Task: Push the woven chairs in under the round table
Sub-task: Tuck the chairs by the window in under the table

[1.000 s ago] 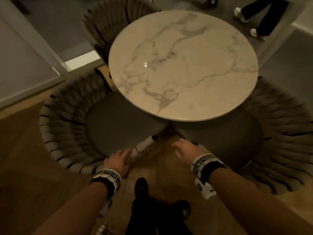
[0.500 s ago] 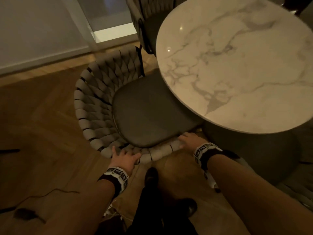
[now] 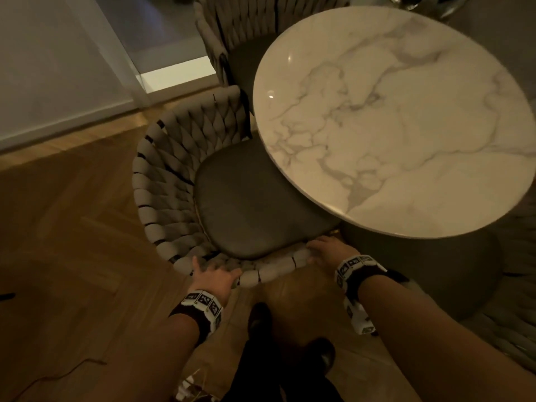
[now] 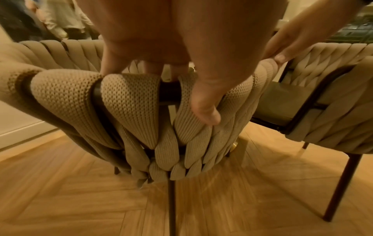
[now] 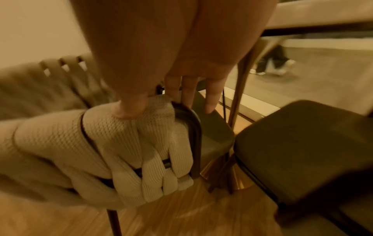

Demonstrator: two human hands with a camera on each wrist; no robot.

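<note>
Nearest, two dark shoes (image 3: pixel 290 340) are planted on the honey-coloured herringbone wood floor (image 3: pixel 66 227), just behind the rim of the beige woven-strap chair with a dark padded seat (image 3: pixel 162 181). That rim is gripped at two places: the left hand (image 3: pixel 216 278) is laid over the top with its fingers (image 4: pixel 206 111) spread and curled down over the knitted straps, while the right hand (image 3: pixel 329 250) is closed on the rim's end, thumb on the weave and fingers (image 5: pixel 210 99) tucked down inside beside the dark metal frame (a two-point hold that would let the chair be steered as well as shoved). The chair is seen partly in, its seat front already under the edge of the round white marble-topped table (image 3: pixel 406 126), the backrest well clear of it. Judged from this, more pushing is wanted. Just beside the right hand sits the dark seat of a second woven chair (image 3: pixel 435 271), close to the first, so the two could foul one another near the table's brass-coloured pedestal (image 5: pixel 228 174). Farther off, a third woven chair (image 3: pixel 232 44) is tucked at the table's far side, before a pale wall and lit threshold.
</note>
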